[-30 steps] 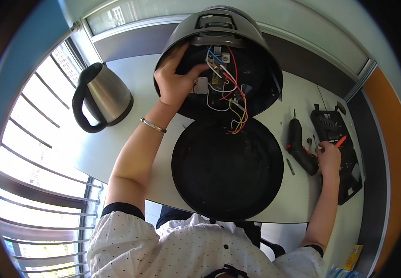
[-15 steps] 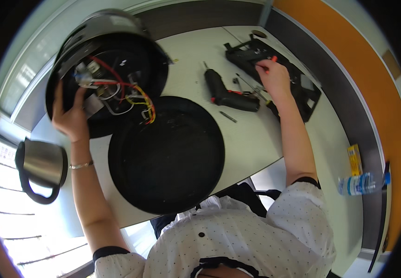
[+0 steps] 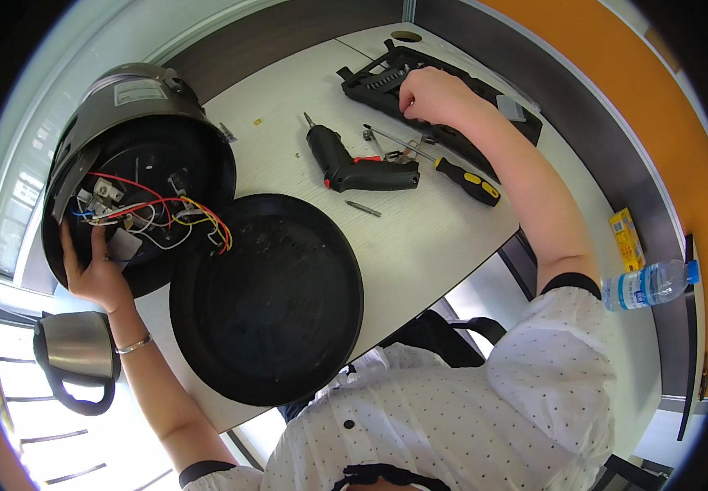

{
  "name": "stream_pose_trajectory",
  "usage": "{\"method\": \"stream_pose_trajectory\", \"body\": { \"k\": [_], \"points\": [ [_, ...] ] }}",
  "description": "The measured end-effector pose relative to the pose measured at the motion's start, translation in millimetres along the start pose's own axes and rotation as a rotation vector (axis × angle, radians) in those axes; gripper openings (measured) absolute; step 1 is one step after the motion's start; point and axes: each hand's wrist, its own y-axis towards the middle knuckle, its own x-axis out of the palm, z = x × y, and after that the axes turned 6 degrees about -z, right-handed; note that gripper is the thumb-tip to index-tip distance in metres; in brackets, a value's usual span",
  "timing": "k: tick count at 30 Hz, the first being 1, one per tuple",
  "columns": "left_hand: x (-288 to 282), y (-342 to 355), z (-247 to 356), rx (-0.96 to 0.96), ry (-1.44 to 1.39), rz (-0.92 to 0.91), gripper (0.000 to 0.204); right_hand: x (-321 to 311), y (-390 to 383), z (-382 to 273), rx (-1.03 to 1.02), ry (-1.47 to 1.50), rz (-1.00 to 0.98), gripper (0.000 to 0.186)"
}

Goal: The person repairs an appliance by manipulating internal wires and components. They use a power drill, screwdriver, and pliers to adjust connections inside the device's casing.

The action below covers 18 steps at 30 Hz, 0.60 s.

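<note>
My left hand (image 3: 96,274) grips the lower rim of a black round appliance (image 3: 137,123) lying on its side, its open base showing red, yellow, white and blue wires (image 3: 162,217). A black round base cover (image 3: 268,299) lies flat beside it on the white table (image 3: 444,221). My right hand (image 3: 432,94) reaches into a black tool case (image 3: 370,82) at the far side, fingers curled over it; what they hold is hidden. A black electric screwdriver (image 3: 358,168) and a yellow-and-black screwdriver (image 3: 464,178) lie between the case and the cover.
A steel kettle (image 3: 76,356) stands at the table's left end by the window. A small bit (image 3: 365,209) lies loose on the table. A water bottle (image 3: 649,282) and a yellow box (image 3: 630,237) rest on the right, beside the orange wall.
The view has swung right, so the appliance and kettle now sit further left. My right hand moved a little further up over the tool case. My left hand stays on the appliance rim.
</note>
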Motion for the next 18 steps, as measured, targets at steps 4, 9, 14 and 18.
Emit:
{"method": "stream_pose_trajectory", "body": {
  "k": [4,9,14,18],
  "points": [
    [-1,0,3,0.015,0.075,0.010,0.043,0,5,9,-0.012,-0.087,-0.176,0.020],
    [-2,0,4,0.046,0.105,0.003,0.042,12,-1,21,-0.128,-0.218,-0.204,0.020],
    [-1,-1,5,-0.004,0.019,-0.017,0.041,27,-2,26,-0.224,-0.386,-0.114,0.017],
    [-1,-1,3,0.039,0.018,-0.019,0.041,31,-1,24,-0.276,-0.394,-0.040,0.011]
  ]
}}
